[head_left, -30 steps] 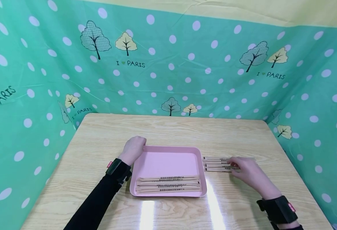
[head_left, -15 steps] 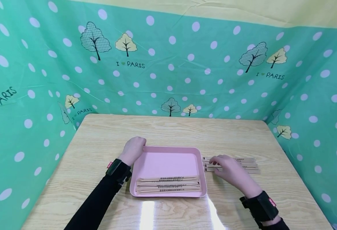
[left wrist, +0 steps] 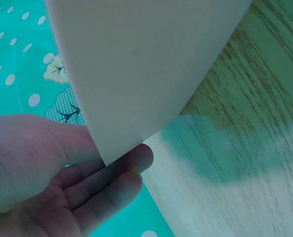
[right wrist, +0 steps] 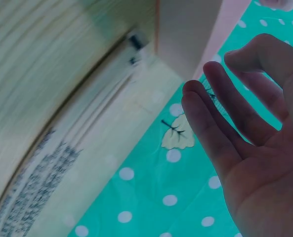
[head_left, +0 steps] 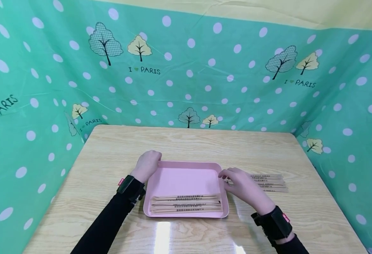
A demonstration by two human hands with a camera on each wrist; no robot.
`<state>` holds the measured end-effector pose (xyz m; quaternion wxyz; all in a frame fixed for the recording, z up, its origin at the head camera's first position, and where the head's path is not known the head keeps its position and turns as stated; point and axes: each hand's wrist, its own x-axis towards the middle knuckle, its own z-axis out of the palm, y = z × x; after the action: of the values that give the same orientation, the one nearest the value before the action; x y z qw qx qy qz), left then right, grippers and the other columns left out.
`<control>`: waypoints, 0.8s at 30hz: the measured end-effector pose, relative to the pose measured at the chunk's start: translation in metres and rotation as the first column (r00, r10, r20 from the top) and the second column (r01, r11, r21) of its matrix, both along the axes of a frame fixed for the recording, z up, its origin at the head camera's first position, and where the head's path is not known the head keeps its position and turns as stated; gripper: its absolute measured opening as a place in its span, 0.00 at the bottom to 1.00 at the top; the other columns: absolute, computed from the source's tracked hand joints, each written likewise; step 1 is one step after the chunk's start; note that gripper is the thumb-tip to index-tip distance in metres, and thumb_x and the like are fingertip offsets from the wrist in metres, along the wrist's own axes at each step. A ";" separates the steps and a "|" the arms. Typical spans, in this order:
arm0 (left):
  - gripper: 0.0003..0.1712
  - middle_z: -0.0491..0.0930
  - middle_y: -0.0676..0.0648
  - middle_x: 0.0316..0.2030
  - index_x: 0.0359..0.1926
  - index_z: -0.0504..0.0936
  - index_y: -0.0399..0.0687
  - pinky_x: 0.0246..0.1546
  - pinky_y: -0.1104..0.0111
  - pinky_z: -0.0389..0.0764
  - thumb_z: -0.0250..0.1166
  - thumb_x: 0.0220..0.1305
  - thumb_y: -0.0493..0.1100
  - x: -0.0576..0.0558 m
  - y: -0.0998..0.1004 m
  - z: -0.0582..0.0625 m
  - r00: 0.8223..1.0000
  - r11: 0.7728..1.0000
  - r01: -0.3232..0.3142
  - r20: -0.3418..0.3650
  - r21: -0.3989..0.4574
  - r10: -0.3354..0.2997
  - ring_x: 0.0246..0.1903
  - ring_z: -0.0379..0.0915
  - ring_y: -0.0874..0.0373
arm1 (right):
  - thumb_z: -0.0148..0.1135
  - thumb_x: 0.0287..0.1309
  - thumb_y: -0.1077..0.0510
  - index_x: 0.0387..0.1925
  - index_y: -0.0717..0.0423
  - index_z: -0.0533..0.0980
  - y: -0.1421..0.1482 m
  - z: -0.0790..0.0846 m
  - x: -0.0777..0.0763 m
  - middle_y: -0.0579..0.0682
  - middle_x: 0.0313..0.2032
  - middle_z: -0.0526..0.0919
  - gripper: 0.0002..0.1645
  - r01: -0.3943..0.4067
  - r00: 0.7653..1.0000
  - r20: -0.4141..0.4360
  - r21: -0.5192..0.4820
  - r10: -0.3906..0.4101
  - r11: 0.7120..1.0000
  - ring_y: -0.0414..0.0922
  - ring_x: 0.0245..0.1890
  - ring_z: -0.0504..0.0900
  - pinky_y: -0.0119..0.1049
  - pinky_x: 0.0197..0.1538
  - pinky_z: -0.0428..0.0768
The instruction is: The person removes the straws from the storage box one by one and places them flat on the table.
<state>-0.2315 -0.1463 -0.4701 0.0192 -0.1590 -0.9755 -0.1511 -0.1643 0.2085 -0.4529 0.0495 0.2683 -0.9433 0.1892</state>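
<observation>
A pink rectangular tray (head_left: 186, 176) lies on the table, several paper-wrapped straws (head_left: 186, 204) side by side along its near edge. My left hand (head_left: 147, 165) grips the tray's far left corner; in the left wrist view its fingers (left wrist: 111, 190) curl at the corner of the tray wall (left wrist: 136, 64). My right hand (head_left: 241, 183) is at the tray's right rim, its fingers loosely bent and nothing held between them. Under and beyond it lies a second row of wrapped straws (head_left: 273, 182) on the table, their left ends mostly hidden by the hand in the head view.
The light wooden table (head_left: 109, 144) carries both the tray and the loose straws. Behind it and at both sides hangs a green dotted cloth (head_left: 160, 102) printed with trees. Dark bands (head_left: 273, 224) sit around both wrists.
My right hand has moved left along the loose straws to the tray's right rim, uncovering their right ends. The left hand, the tray and the straws inside have stayed put.
</observation>
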 end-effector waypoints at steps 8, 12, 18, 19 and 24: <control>0.13 0.87 0.37 0.32 0.29 0.83 0.36 0.31 0.58 0.83 0.61 0.68 0.21 0.001 0.000 -0.002 1.000 1.000 0.006 -0.003 -0.004 -0.006 0.29 0.80 0.49 | 0.70 0.59 0.70 0.46 0.53 0.86 -0.020 0.008 -0.003 0.49 0.41 0.89 0.15 0.011 0.998 0.069 -0.009 -0.011 1.000 0.44 0.40 0.86 0.41 0.43 0.85; 0.13 0.87 0.38 0.31 0.29 0.83 0.37 0.31 0.58 0.83 0.61 0.68 0.22 0.001 0.000 -0.001 1.000 1.000 0.005 -0.019 -0.011 -0.005 0.29 0.81 0.48 | 0.69 0.58 0.70 0.46 0.53 0.86 -0.033 0.012 -0.007 0.49 0.43 0.90 0.16 0.009 0.996 0.086 -0.012 -0.008 1.000 0.44 0.41 0.86 0.42 0.44 0.85; 0.13 0.87 0.37 0.32 0.31 0.85 0.35 0.32 0.58 0.84 0.60 0.69 0.22 0.002 0.000 0.001 1.000 1.000 -0.007 -0.009 -0.008 0.007 0.29 0.81 0.49 | 0.71 0.59 0.69 0.46 0.56 0.86 -0.051 0.013 -0.013 0.52 0.43 0.90 0.14 -0.046 0.995 0.091 -0.039 0.049 0.998 0.48 0.44 0.87 0.45 0.47 0.86; 0.13 0.87 0.37 0.32 0.31 0.85 0.35 0.32 0.58 0.84 0.60 0.69 0.21 0.002 0.000 0.001 1.000 1.000 -0.008 -0.006 -0.007 0.008 0.29 0.81 0.49 | 0.71 0.59 0.70 0.46 0.57 0.86 -0.054 0.013 -0.014 0.52 0.43 0.90 0.14 -0.058 0.994 0.091 -0.044 0.062 0.997 0.48 0.44 0.87 0.45 0.48 0.86; 0.12 0.87 0.38 0.33 0.31 0.85 0.36 0.33 0.58 0.84 0.61 0.68 0.21 0.002 0.000 0.001 1.000 1.000 -0.011 0.002 -0.008 0.011 0.29 0.80 0.50 | 0.71 0.58 0.70 0.47 0.58 0.86 -0.066 0.011 -0.019 0.53 0.42 0.90 0.15 -0.101 0.991 0.086 -0.056 0.106 0.993 0.48 0.43 0.87 0.42 0.48 0.86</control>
<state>-0.2296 -0.1464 -0.4691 0.0185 -0.1533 -0.9770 -0.1473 -0.1838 0.1425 -0.4415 0.0047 0.3070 -0.9241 0.2276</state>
